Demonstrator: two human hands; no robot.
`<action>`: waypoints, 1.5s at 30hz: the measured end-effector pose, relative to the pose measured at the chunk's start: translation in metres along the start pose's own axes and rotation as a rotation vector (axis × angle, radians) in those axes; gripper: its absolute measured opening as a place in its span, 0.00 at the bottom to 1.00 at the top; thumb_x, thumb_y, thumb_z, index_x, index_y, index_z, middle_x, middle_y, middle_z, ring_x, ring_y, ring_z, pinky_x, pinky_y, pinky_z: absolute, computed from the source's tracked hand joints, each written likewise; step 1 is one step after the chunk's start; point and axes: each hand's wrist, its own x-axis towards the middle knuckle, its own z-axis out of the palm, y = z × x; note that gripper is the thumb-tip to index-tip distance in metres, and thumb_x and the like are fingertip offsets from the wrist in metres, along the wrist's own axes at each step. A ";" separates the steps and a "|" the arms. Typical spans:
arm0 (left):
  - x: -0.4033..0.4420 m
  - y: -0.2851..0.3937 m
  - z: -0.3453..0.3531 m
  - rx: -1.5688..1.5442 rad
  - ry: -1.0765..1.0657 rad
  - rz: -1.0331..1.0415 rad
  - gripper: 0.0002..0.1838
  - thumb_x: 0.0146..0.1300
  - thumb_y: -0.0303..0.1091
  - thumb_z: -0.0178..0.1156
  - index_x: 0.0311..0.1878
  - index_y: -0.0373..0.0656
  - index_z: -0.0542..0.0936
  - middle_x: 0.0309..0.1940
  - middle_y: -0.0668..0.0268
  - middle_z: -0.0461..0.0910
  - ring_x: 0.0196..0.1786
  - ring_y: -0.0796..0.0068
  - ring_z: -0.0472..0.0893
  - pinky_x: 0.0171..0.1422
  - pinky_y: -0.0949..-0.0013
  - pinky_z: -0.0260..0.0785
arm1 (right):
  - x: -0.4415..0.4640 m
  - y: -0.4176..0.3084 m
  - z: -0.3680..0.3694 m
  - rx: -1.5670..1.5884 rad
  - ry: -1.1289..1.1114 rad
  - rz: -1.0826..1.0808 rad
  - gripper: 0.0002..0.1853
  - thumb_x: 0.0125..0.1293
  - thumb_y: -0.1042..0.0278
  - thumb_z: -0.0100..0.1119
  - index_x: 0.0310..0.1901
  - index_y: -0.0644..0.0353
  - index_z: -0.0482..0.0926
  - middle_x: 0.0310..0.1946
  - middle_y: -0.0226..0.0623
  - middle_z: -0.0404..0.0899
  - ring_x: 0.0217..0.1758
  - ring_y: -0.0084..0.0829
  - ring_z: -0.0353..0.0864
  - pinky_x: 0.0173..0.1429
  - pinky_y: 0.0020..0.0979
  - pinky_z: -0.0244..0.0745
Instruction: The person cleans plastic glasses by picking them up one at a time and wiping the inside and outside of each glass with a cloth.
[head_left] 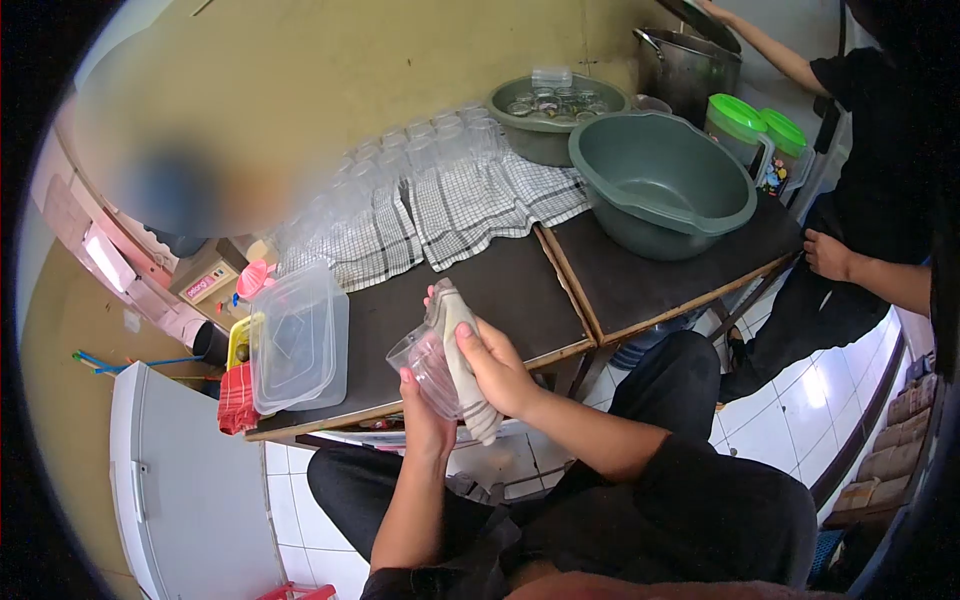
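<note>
A clear jar (415,355) lies tilted in my left hand (430,425), whose fingers close around its lower side. My right hand (495,372) presses a pale striped cloth (458,350) against the jar's right end. Both hands are above my lap, in front of the dark table (470,310). Behind them, several clear glass jars (420,150) stand in rows on checkered cloths (470,210).
An empty green basin (660,185) and a basin of jars (545,130) stand to the right. Green-lidded pitchers (740,125) and a large pot (685,75) are beyond, near another person (870,170). A plastic container (295,345) sits at left.
</note>
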 end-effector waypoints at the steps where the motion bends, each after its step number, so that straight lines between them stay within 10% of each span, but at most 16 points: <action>1: 0.001 -0.002 -0.001 0.042 -0.023 0.038 0.42 0.83 0.69 0.38 0.82 0.43 0.66 0.79 0.57 0.72 0.79 0.58 0.72 0.85 0.53 0.61 | 0.001 0.000 -0.001 -0.043 -0.047 -0.018 0.31 0.89 0.56 0.47 0.83 0.68 0.58 0.81 0.39 0.66 0.81 0.27 0.65 0.83 0.35 0.61; 5: 0.015 -0.006 -0.012 0.154 -0.050 0.210 0.49 0.73 0.77 0.54 0.79 0.44 0.68 0.80 0.58 0.67 0.82 0.60 0.66 0.87 0.54 0.55 | -0.010 -0.002 0.013 -0.314 0.050 -0.148 0.41 0.77 0.59 0.71 0.81 0.63 0.57 0.68 0.39 0.71 0.75 0.29 0.68 0.79 0.37 0.65; 13: 0.008 0.006 0.000 0.142 -0.130 0.212 0.60 0.69 0.86 0.44 0.91 0.53 0.49 0.88 0.57 0.53 0.88 0.55 0.54 0.90 0.48 0.49 | 0.008 -0.028 -0.010 0.067 0.026 0.303 0.33 0.75 0.44 0.70 0.68 0.62 0.73 0.58 0.37 0.82 0.60 0.28 0.83 0.64 0.34 0.80; 20: 0.005 -0.004 -0.013 -0.319 -0.082 -0.267 0.48 0.79 0.77 0.39 0.84 0.44 0.64 0.79 0.56 0.71 0.80 0.53 0.72 0.85 0.46 0.63 | 0.012 -0.014 -0.021 0.477 0.030 0.571 0.26 0.81 0.44 0.61 0.64 0.60 0.78 0.56 0.37 0.84 0.58 0.28 0.84 0.61 0.31 0.81; 25: 0.007 0.001 0.004 -0.436 -0.142 -0.333 0.42 0.81 0.71 0.44 0.80 0.44 0.69 0.75 0.56 0.75 0.76 0.56 0.76 0.81 0.48 0.69 | 0.026 0.009 -0.044 -0.726 0.361 -0.294 0.22 0.80 0.65 0.65 0.68 0.63 0.73 0.56 0.36 0.81 0.55 0.26 0.79 0.62 0.32 0.77; 29: -0.002 -0.004 0.019 -0.134 0.057 -0.204 0.34 0.86 0.60 0.46 0.79 0.41 0.69 0.76 0.57 0.74 0.75 0.61 0.77 0.80 0.51 0.70 | 0.011 -0.038 -0.027 -0.423 0.247 -0.034 0.31 0.70 0.60 0.75 0.68 0.63 0.73 0.53 0.41 0.80 0.54 0.34 0.80 0.60 0.36 0.78; 35: -0.006 0.017 0.024 -0.124 0.146 -0.026 0.33 0.88 0.57 0.45 0.75 0.35 0.71 0.70 0.56 0.78 0.71 0.62 0.79 0.76 0.55 0.72 | 0.006 -0.044 -0.014 -0.858 -0.031 -0.216 0.33 0.54 0.56 0.89 0.54 0.62 0.80 0.41 0.30 0.74 0.45 0.25 0.73 0.50 0.31 0.73; 45: -0.018 0.015 0.026 -0.346 0.069 0.025 0.34 0.88 0.58 0.40 0.75 0.34 0.71 0.69 0.54 0.80 0.69 0.59 0.82 0.76 0.54 0.73 | -0.011 -0.030 -0.020 -0.616 0.018 -0.103 0.27 0.59 0.67 0.83 0.57 0.61 0.79 0.43 0.24 0.76 0.45 0.17 0.73 0.51 0.24 0.70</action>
